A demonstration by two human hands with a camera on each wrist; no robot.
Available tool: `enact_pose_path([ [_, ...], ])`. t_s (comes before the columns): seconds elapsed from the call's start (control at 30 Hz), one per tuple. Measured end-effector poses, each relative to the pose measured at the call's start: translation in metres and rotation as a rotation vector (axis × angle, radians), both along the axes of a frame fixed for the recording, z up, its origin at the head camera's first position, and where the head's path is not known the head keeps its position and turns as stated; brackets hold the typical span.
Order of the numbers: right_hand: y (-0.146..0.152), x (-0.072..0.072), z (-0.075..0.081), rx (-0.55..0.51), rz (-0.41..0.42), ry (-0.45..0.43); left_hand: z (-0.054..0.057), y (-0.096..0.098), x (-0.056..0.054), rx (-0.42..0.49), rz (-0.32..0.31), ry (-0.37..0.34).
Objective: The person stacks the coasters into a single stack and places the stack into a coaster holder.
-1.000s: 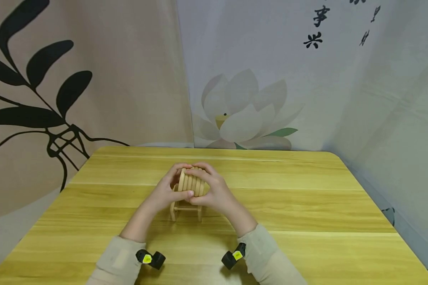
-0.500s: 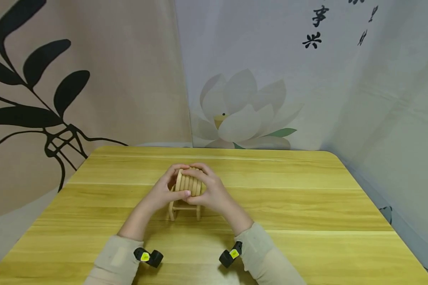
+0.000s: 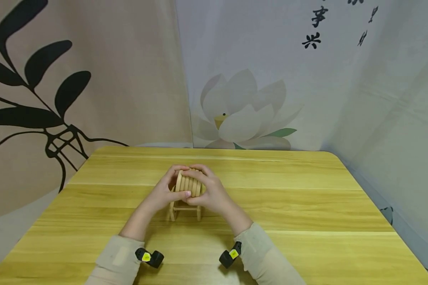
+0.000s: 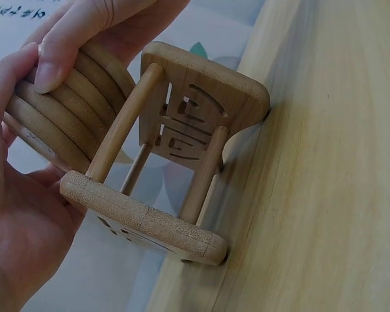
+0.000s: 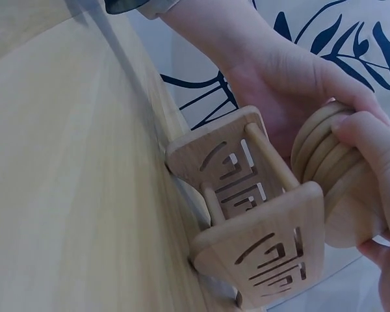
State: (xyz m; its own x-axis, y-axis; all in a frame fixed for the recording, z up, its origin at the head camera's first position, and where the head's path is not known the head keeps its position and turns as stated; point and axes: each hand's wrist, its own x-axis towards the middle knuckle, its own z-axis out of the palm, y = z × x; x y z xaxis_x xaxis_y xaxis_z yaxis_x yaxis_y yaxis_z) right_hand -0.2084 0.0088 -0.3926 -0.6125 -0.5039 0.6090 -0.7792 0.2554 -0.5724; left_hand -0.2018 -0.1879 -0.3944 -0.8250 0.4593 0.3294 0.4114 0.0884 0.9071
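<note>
A stack of several round wooden coasters (image 3: 188,184) is held between both hands, its discs standing on edge. The left hand (image 3: 163,194) grips the stack from the left, thumb across the near side and fingers over the top. From the right, the right hand (image 3: 214,192) holds the same coasters, its fingers also over the top. Just below stands a wooden coaster rack (image 3: 186,208) with two side panels joined by round bars. In the left wrist view the coasters (image 4: 71,107) sit right at the rack's upper bar. Cut-out patterns show on the rack's panels (image 5: 266,260) in the right wrist view.
The rack stands on a yellow wood-grain table (image 3: 289,206). Behind it hangs a curtain (image 3: 256,47) printed with a lotus and characters, beside a panel with dark leaves (image 3: 28,79). A small black wrist camera (image 3: 153,258) sits on each sleeve.
</note>
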Motion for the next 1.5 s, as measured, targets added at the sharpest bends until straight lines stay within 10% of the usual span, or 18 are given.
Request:
enact_pose_path([
  [1.5,-0.008,-0.009,-0.022,0.015,0.004,-0.046,-0.019,-0.006,-0.005,-0.022,0.047,-0.089],
])
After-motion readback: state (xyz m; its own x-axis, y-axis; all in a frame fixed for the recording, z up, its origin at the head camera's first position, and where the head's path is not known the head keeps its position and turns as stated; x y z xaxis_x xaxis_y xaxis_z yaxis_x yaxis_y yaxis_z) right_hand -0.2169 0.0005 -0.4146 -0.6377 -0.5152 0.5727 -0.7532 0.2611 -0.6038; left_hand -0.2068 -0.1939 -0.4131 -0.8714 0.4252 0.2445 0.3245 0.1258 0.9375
